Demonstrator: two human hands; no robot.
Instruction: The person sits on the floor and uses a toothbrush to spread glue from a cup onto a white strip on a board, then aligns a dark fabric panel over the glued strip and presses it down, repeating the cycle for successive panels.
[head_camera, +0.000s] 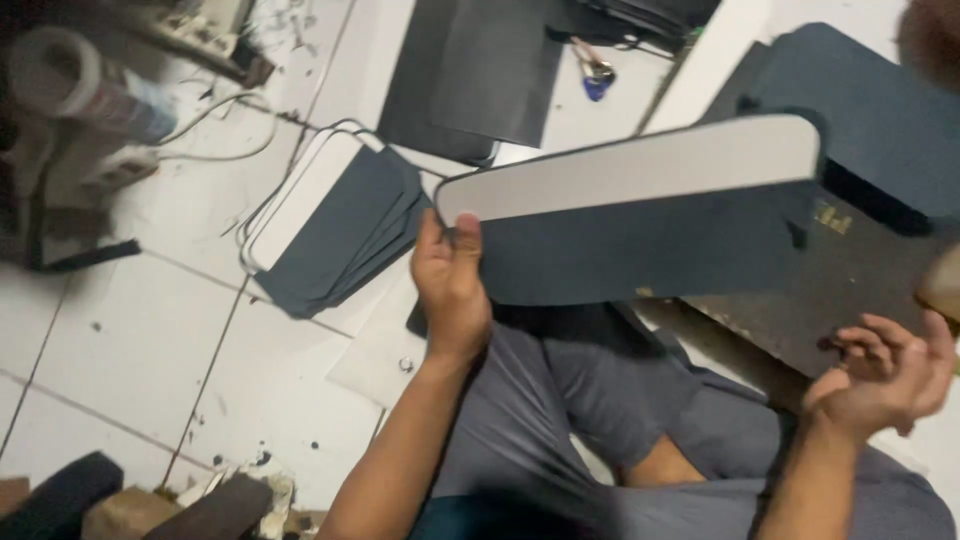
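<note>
My left hand (450, 275) grips the rounded left end of a long flat panel (640, 210), dark grey below with a wide pale grey band along its top edge. The panel is held level above my lap. My right hand (885, 375) hovers at the lower right with fingers curled and apart, holding nothing, just below a dark brown board (830, 290). A fanned stack of similar dark panels with pale edges (335, 225) lies on the white tiled floor to the left of my left hand.
Dark sheets (480, 70) lie at the top centre, and a large dark blue piece (870, 110) at the top right. A tape roll (60, 70) and cables sit at the top left. Wood scraps (130, 505) lie at the bottom left. My grey shorts (560, 420) fill the lower middle.
</note>
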